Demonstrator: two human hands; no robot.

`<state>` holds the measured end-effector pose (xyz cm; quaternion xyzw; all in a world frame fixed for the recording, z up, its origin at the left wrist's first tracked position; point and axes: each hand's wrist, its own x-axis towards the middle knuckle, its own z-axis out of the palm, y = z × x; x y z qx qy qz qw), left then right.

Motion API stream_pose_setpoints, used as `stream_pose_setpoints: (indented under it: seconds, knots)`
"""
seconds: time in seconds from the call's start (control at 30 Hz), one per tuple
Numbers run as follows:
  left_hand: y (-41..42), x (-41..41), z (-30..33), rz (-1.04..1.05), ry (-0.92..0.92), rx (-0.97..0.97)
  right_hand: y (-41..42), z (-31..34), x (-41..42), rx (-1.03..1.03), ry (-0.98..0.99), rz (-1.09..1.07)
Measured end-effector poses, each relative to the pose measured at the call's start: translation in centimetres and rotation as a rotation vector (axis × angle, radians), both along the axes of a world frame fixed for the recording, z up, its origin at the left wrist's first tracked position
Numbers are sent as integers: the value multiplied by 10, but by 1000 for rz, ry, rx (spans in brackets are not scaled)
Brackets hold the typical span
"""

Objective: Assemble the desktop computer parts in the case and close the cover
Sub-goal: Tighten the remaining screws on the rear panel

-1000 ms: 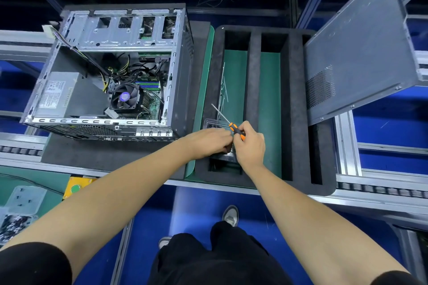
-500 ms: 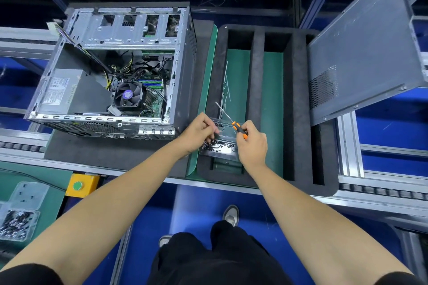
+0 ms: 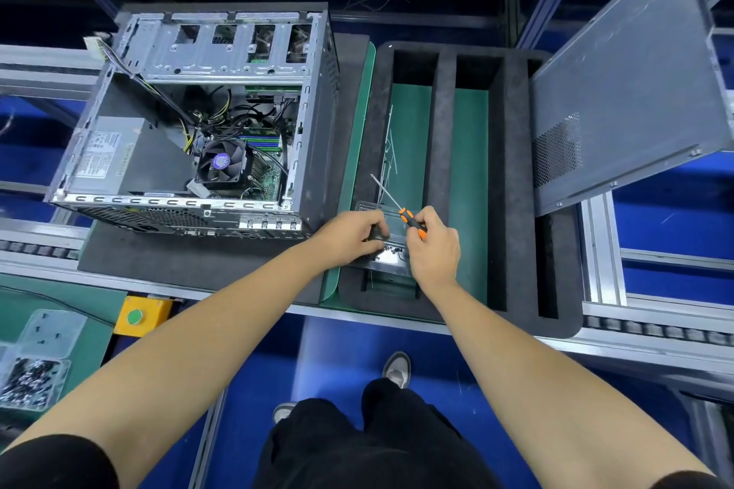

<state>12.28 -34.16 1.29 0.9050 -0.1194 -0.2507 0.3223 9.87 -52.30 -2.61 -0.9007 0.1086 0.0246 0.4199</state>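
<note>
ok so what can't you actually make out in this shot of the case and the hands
- Head view: what the left hand pinches, if anything; its curled fingers cover it.
- Small dark parts in the clear box: too small to name, partly behind the right hand.
- Screwdriver grip: mostly inside the right hand.
- Side panel: cut off by the right edge.
- Power supply label: too small to read.

Nothing is reading clearly: the label (image 3: 104,155) on the power supply (image 3: 119,159), at nine o'clock, is showing only blurred print.
</note>
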Motion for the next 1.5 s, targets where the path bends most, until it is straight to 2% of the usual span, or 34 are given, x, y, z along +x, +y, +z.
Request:
stream_pose_setpoints:
  seconds: [0.07, 0.23, 0.53, 0.77, 1.13, 1.27, 1.3, 1.43, 1.5]
  knots:
    - [-2, 2, 0, -84, -65, 131, 0, -1, 0, -4, -1, 0]
    - [-7, 3, 0, -215, -137, 199, 0, -1, 0, -4, -9, -4]
    - [-7, -2, -10, -113, -118, 184, -1, 1, 1, 5, 11, 20]
    - [-3, -7, -11, 157, 23, -87, -1, 3, 1, -1, 15, 20]
    - [-7, -2, 1, 314, 207, -146, -1, 5, 1, 3, 7, 23]
    - [-7, -3, 5, 393, 375, -411, -1, 4, 0, 7, 6, 17]
    - [-6, -4, 6, 408, 379, -421, -1, 4, 1, 8, 7, 17]
    - [0, -4, 2, 239, 206, -75, -1, 3, 0, 0, 8, 22]
    - [0, -6, 2, 155, 147, -4, -2, 3, 0, 1, 0, 23]
